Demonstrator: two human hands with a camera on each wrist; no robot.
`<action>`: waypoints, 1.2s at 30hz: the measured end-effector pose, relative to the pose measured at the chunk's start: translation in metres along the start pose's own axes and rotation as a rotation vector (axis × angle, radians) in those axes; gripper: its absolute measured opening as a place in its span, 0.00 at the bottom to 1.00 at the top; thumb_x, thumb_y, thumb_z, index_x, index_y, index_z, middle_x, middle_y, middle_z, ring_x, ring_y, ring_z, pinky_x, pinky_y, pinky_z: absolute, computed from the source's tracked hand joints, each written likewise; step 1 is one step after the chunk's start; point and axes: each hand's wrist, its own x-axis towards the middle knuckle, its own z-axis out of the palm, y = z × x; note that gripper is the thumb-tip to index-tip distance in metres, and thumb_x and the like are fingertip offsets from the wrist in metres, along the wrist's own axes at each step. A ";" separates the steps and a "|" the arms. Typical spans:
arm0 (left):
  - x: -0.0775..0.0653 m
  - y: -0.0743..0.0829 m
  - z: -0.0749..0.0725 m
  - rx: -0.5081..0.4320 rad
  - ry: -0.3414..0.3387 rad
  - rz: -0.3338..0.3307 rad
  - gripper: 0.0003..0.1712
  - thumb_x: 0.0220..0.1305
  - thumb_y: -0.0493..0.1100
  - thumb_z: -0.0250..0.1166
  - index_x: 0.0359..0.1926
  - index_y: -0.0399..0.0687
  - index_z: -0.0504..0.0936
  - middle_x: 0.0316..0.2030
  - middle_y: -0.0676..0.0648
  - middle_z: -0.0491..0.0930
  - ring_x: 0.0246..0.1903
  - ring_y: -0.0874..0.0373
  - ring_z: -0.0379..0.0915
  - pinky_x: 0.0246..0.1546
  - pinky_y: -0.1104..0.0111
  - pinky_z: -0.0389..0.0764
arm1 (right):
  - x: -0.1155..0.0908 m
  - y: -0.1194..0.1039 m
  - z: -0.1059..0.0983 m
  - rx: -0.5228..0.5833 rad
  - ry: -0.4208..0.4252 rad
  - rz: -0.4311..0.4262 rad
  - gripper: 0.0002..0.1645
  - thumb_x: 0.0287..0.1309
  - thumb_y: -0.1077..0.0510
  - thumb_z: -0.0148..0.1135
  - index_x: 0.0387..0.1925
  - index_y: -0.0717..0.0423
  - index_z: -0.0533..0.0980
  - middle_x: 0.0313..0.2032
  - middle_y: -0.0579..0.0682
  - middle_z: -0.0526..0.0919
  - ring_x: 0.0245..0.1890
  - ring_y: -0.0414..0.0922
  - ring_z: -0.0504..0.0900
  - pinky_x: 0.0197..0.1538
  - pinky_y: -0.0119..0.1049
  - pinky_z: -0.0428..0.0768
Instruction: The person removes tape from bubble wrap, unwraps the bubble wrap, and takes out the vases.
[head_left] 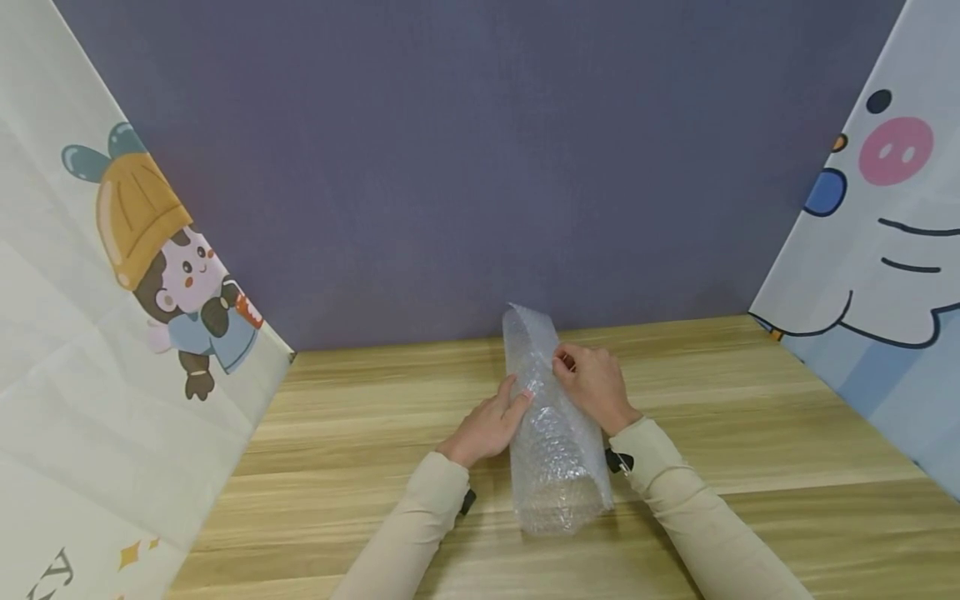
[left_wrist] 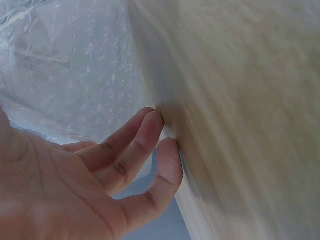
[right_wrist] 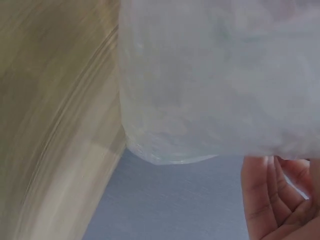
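A clear sheet of bubble wrap (head_left: pixel 551 467), rolled into a loose tube, lies lengthwise on the wooden table. Its far end tapers to a raised corner near the back panel. Along its left side rests my left hand (head_left: pixel 487 425), thumb on top of the plastic; the left wrist view shows the other fingers (left_wrist: pixel 135 150) loosely bent beside the wrap, tips at the tabletop. On the right, my right hand (head_left: pixel 592 383) pinches the upper edge of the wrap between thumb and forefinger. The wrap (right_wrist: pixel 210 85) fills much of the right wrist view and hides those fingertips.
The wood-grain table (head_left: pixel 360 433) ends at a dark grey-blue panel (head_left: pixel 480 167) behind the wrap. Printed cloths with cartoon figures hang at the left (head_left: pixel 67 333) and right (head_left: pixel 900 292). A black wrist device (head_left: pixel 619 461) sits beside the right sleeve.
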 end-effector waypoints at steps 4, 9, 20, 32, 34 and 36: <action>0.000 0.000 0.000 -0.001 -0.002 0.000 0.49 0.74 0.75 0.29 0.82 0.49 0.45 0.75 0.39 0.66 0.74 0.42 0.61 0.77 0.49 0.62 | 0.000 0.001 0.000 -0.001 0.014 -0.002 0.04 0.61 0.61 0.65 0.30 0.52 0.83 0.23 0.46 0.86 0.20 0.41 0.78 0.28 0.42 0.77; 0.000 0.000 -0.001 -0.010 -0.003 0.002 0.48 0.75 0.74 0.30 0.82 0.50 0.45 0.75 0.39 0.66 0.74 0.42 0.62 0.76 0.49 0.63 | -0.001 0.001 -0.002 0.009 0.005 -0.004 0.05 0.62 0.60 0.64 0.31 0.52 0.83 0.23 0.47 0.86 0.19 0.39 0.77 0.27 0.40 0.76; 0.001 0.001 -0.002 -0.003 -0.005 -0.001 0.48 0.75 0.74 0.30 0.82 0.49 0.44 0.73 0.37 0.68 0.73 0.41 0.64 0.76 0.48 0.63 | 0.003 0.002 -0.008 0.048 -0.059 0.011 0.05 0.63 0.58 0.65 0.33 0.54 0.84 0.26 0.48 0.88 0.23 0.41 0.82 0.29 0.40 0.81; 0.000 -0.001 -0.002 -0.008 -0.013 -0.008 0.49 0.74 0.75 0.29 0.83 0.51 0.43 0.74 0.38 0.67 0.74 0.40 0.63 0.76 0.47 0.63 | 0.009 0.004 -0.023 0.099 -0.156 0.046 0.05 0.63 0.59 0.65 0.32 0.54 0.83 0.29 0.48 0.88 0.30 0.43 0.84 0.36 0.40 0.83; 0.000 -0.002 -0.002 -0.010 -0.014 -0.010 0.49 0.74 0.75 0.29 0.83 0.51 0.43 0.73 0.38 0.67 0.74 0.40 0.63 0.76 0.47 0.62 | 0.009 0.004 -0.026 0.102 -0.159 0.057 0.05 0.63 0.59 0.65 0.32 0.54 0.83 0.29 0.49 0.88 0.30 0.44 0.85 0.37 0.41 0.84; -0.001 -0.002 -0.001 -0.010 -0.014 -0.011 0.49 0.74 0.75 0.29 0.83 0.51 0.43 0.73 0.39 0.68 0.74 0.40 0.62 0.76 0.47 0.62 | 0.010 0.005 -0.030 0.103 -0.164 0.062 0.05 0.62 0.59 0.64 0.32 0.55 0.83 0.29 0.49 0.88 0.31 0.44 0.85 0.38 0.42 0.84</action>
